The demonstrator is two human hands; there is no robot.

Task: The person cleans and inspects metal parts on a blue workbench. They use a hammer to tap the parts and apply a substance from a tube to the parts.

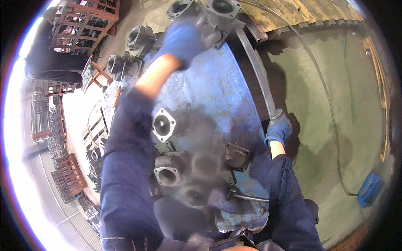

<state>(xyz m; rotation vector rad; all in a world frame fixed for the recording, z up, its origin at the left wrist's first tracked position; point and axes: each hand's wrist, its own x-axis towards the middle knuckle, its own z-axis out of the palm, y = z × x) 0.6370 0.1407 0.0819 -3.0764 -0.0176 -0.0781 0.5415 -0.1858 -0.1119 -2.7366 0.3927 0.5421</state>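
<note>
Head view: right hand (pixel 279 128) has its grip wrapped round a metal bar (pixel 258 69); left hand (pixel 181 42), blurred, is at a grey casting (pixel 215 25) on the counter's (pixel 230 94) far end, its grip unclear. Best steady the casting and move the bar slowly.

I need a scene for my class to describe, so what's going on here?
A person is working over a blue table bearing grey metal castings. The gloved left hand, blurred, is at a far casting; whether it grips is unclear. The gloved right hand holds a long metal bar. Nearer castings lie beside a hammer-like tool.
</note>
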